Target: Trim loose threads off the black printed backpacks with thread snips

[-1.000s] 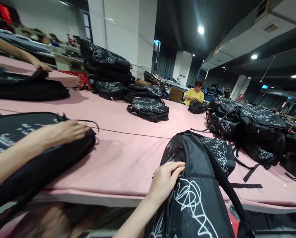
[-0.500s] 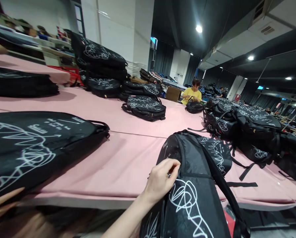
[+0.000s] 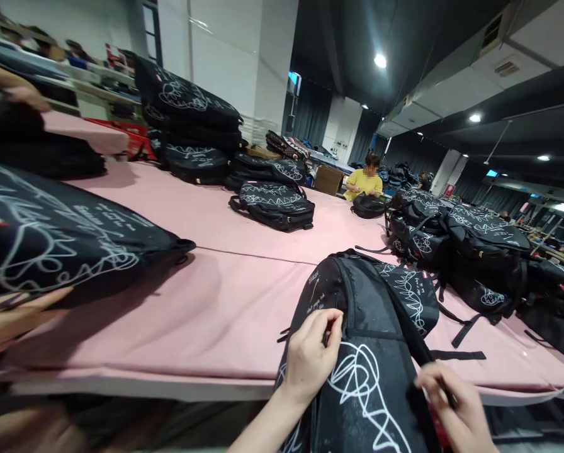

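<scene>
A black backpack [image 3: 376, 384] with white scribble print stands tilted against the table edge in front of me. My left hand [image 3: 313, 352] rests on its upper front by the curved seam, thumb and fingertips pinched together; what is between them is too small to make out. My right hand [image 3: 452, 406] is at the backpack's right side, slightly blurred, its fingers curled around the black shoulder strap [image 3: 411, 330]. Behind this bag, another printed black backpack [image 3: 411, 299] lies on the table.
Printed backpacks are piled on the right [image 3: 487, 251] and at the back left [image 3: 192, 126] of the pink-covered table [image 3: 235, 308]. Another person's hand [image 3: 22, 314] holds a backpack [image 3: 74, 233] at the left. A person in yellow [image 3: 364, 182] sits at the far side.
My right hand has come into view at the shoulder strap. My left hand keeps its pinch at nearly the same spot. At the left, the other person's backpack has been lifted and tilted.
</scene>
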Demonstrator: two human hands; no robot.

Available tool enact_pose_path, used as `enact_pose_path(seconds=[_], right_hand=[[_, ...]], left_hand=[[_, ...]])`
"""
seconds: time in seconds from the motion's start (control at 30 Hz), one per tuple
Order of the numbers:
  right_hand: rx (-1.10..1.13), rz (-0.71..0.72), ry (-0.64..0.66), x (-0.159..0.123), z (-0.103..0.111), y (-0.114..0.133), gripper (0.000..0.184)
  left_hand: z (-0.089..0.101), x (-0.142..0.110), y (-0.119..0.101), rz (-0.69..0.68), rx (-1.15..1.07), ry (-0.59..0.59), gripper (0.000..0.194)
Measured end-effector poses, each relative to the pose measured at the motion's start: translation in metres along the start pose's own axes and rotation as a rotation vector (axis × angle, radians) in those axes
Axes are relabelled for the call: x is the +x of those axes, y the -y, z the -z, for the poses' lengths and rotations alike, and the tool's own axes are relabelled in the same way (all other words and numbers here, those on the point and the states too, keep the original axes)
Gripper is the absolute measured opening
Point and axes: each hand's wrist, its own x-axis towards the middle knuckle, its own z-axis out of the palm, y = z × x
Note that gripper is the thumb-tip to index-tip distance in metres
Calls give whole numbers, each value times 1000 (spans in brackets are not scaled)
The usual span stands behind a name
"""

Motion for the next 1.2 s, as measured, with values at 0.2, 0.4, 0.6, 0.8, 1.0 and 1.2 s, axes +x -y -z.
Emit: enact_pose_path(seconds=[0.2,0.4,0.6,0.8,1.0,1.2], right_hand=[[-168,-46,298,118,-33,34,36],[-238,-52,421,146,-54,28,36],[400,-178,571,138,-59,-3,37],[518,-207,590,138,-60,-5,46],[438,-181,574,141,-61,2,46],[343,-217,577,141,-62,6,39]], left_hand=[[-7,-2,-9,-32,75,45,8],[-7,-2,-10,-37,102,45,8],[-10,-6,-5,203,-128,38,11],[-2,6,-4,293,-268,262,20],[3,32,-10,243,-84,466,14],[-10,19,-10,266,-119,312,19]])
